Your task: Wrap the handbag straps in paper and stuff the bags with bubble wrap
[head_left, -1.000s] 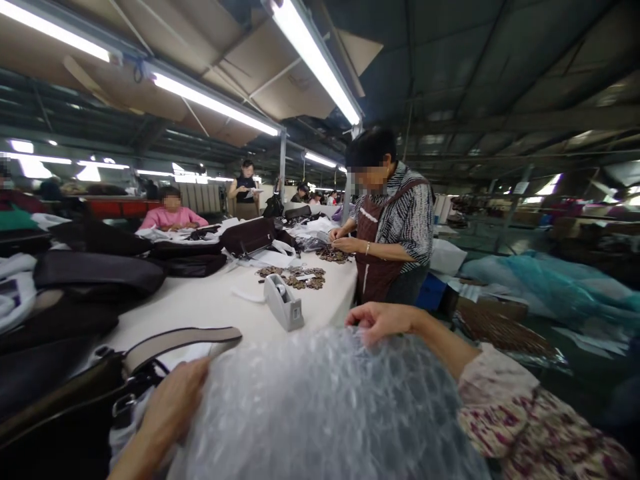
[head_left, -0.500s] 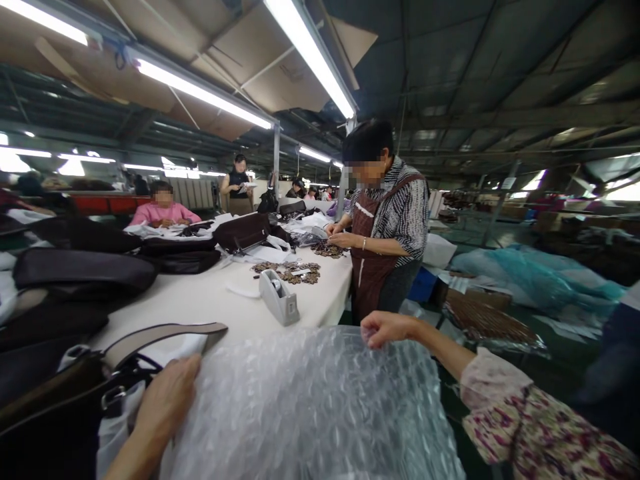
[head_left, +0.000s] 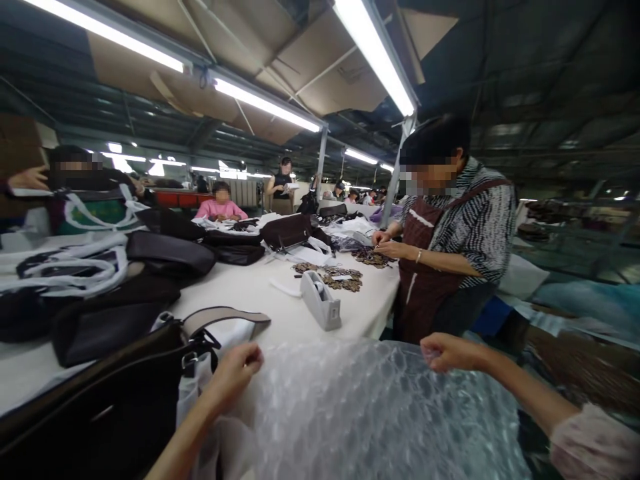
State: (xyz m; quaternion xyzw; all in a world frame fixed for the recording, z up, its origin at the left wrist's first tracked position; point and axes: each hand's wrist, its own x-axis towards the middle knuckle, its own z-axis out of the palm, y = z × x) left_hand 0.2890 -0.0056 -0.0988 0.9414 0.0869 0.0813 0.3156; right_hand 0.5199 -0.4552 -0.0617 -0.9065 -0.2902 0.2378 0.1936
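Note:
A wide sheet of clear bubble wrap [head_left: 370,407] spreads across the near edge of the white table. At its far right corner my right hand [head_left: 445,352] is closed, pinching the edge. My left hand [head_left: 235,373] is curled closed at the sheet's left edge, its fingertips partly hidden. Just left of that hand stands a dark handbag [head_left: 105,400] with a strap [head_left: 225,316] arching over the table and white wrapping on its hardware.
A grey tape dispenser [head_left: 321,303] stands beyond the bubble wrap, near small metal pieces [head_left: 343,279]. Several dark bags [head_left: 170,257] cover the table's left side. A co-worker in a brown apron [head_left: 423,280] stands at the right edge. Other people sit or stand farther back.
My view has turned left, so the scene sits farther right. My left hand has curled more tightly at the bubble wrap's edge. The right hand still grips the far corner.

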